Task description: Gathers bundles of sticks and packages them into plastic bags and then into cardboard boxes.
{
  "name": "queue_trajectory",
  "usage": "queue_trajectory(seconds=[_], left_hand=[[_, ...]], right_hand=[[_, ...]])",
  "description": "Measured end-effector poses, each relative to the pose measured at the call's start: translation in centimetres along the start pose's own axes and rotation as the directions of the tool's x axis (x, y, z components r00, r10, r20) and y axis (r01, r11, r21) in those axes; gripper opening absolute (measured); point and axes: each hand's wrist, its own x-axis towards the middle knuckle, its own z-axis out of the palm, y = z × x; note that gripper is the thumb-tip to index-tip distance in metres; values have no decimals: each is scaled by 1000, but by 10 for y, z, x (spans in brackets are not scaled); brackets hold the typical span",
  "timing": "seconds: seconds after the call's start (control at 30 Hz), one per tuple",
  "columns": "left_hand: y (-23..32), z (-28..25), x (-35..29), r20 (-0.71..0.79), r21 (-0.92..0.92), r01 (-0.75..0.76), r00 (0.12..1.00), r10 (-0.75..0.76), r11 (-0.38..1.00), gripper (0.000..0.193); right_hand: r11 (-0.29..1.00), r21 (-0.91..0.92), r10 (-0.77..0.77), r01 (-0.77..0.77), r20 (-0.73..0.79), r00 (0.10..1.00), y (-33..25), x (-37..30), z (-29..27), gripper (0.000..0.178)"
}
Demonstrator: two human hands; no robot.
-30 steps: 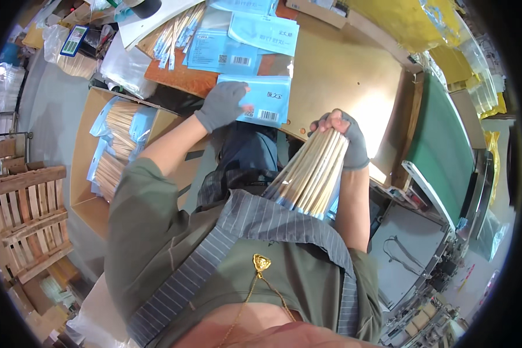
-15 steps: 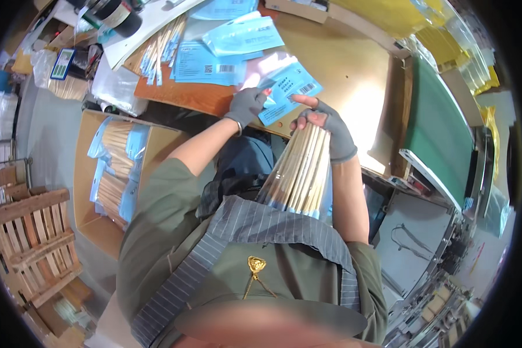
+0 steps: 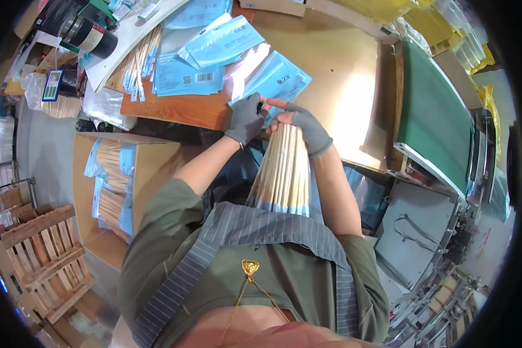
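While one bundle of long pale wooden sticks (image 3: 284,171) is gripped at its top by the grey-gloved right hand (image 3: 307,124), the mouth of a light-blue plastic sleeve bag (image 3: 275,81) is pinched by the grey-gloved left hand (image 3: 246,116) over the brown wooden table (image 3: 342,69), so bagging looks barely started. Roughly four more blue bags are counted lying flat, and several filled packs are stacked in the cardboard box (image 3: 116,180) at the left.

So you've got a bundle of pale wooden sticks (image 3: 284,171) standing nearly upright against your lap, fanned a bit wider at the bottom. Its top end meets a blue-and-clear plastic pouch (image 3: 272,84) lying flat on the wooden counter (image 3: 342,69).
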Motion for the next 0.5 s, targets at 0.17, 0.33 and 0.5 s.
queue_trajectory(seconds=[0.17, 0.33, 0.5], left_hand=[[29, -13, -10, -229, -5, -138, 964, 133, 990, 14], [58, -35, -25, -102, 14, -462, 881, 461, 887, 15], [73, -51, -57, -41, -32, -678, 735, 677, 735, 16]], right_hand=[[992, -3, 128, -130, -139, 982, 23, 13, -23, 48], [980, 152, 167, -128, -283, 944, 42, 25, -44, 33], [776, 612, -74, 151, -149, 986, 97, -5, -43, 33]])
